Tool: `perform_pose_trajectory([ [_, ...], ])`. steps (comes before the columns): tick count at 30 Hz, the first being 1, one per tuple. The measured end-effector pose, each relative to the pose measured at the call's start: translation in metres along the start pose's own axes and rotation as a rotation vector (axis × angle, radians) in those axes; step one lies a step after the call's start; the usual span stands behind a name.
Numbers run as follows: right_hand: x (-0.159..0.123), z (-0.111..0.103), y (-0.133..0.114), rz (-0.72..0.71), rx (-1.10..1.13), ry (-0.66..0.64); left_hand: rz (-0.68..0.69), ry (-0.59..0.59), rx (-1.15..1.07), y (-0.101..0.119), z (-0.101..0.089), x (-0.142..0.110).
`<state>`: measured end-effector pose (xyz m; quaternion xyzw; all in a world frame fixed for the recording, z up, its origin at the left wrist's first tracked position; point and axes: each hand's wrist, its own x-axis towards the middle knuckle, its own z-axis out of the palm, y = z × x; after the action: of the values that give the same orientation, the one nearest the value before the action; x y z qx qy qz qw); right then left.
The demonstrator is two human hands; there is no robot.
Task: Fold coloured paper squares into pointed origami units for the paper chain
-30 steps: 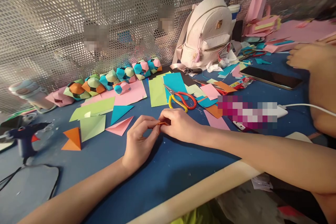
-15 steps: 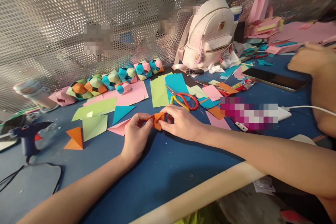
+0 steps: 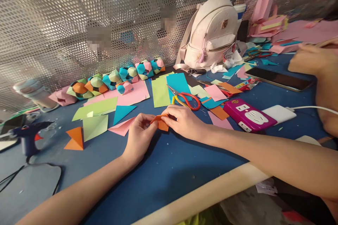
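Note:
Between my two hands is a small folded piece of orange paper (image 3: 162,123), held just above the blue table. My left hand (image 3: 141,137) pinches its left side between thumb and fingers. On the right, my right hand (image 3: 183,121) grips its upper right edge, and the fingers cover part of the folds. Red and yellow handled scissors (image 3: 188,100) lie right behind my right hand. A folded pink paper (image 3: 122,127) rests beside my left hand, near a blue paper triangle (image 3: 123,113). Further left lies another folded orange paper (image 3: 75,139).
Paper balls (image 3: 96,85) line the metal mesh wall (image 3: 60,14). A glue gun (image 3: 29,139) with its cord stands at the left. Right of centre are a purple power strip (image 3: 248,114), a phone (image 3: 278,79) and a backpack (image 3: 211,35). Another person's hand (image 3: 303,59) is at the right.
The orange paper has turned in my fingers and now shows a flatter top edge with a flap hanging down. My right hand's fingers have shifted slightly. The view has moved a little.

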<state>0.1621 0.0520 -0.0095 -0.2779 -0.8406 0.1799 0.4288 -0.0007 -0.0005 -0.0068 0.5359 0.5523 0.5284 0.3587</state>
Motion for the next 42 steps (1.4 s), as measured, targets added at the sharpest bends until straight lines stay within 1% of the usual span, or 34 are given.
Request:
perform_pose_trajectory([
  [5,-0.001,-0.001,0.003,-0.044,-0.031,-0.033,0.003,-0.087,0.021,0.005,0.001,-0.001],
  [8,0.000,-0.002,0.000,-0.022,-0.002,-0.059,0.028,-0.075,0.050,0.006,0.000,-0.001],
  [10,0.001,-0.004,-0.003,0.041,0.035,-0.064,0.023,-0.040,0.032,0.005,-0.001,0.000],
  [12,0.002,-0.005,-0.006,0.133,0.074,-0.069,-0.010,-0.014,-0.004,0.002,-0.002,0.001],
  [15,0.004,-0.006,-0.006,0.213,0.104,-0.075,-0.065,-0.014,-0.064,0.000,-0.003,0.002],
  [17,0.004,-0.006,-0.005,0.201,0.092,-0.064,-0.069,-0.028,-0.062,0.000,-0.002,0.002],
  [20,0.003,-0.005,-0.003,0.141,0.039,-0.026,-0.057,-0.049,-0.037,0.005,0.000,0.000],
  [23,0.002,-0.005,-0.003,0.070,0.008,-0.001,-0.092,-0.094,-0.065,0.006,0.003,-0.001],
  [26,0.002,-0.006,-0.006,0.042,0.026,-0.017,-0.098,-0.081,-0.088,0.003,0.003,0.001],
  [29,0.002,-0.005,-0.008,0.096,0.042,-0.064,-0.086,-0.022,-0.093,0.000,0.002,0.002],
  [32,0.001,-0.002,-0.008,0.172,0.003,-0.105,-0.089,0.000,-0.080,0.000,0.002,0.002],
  [37,0.001,0.001,-0.006,0.205,0.001,-0.106,-0.115,-0.056,-0.088,0.006,0.004,0.000],
  [40,0.002,-0.002,-0.007,0.239,0.011,-0.117,-0.122,-0.086,-0.111,0.008,0.003,-0.001],
  [42,0.004,-0.005,-0.008,0.234,-0.002,-0.122,-0.104,-0.106,-0.063,0.009,0.001,-0.002],
])
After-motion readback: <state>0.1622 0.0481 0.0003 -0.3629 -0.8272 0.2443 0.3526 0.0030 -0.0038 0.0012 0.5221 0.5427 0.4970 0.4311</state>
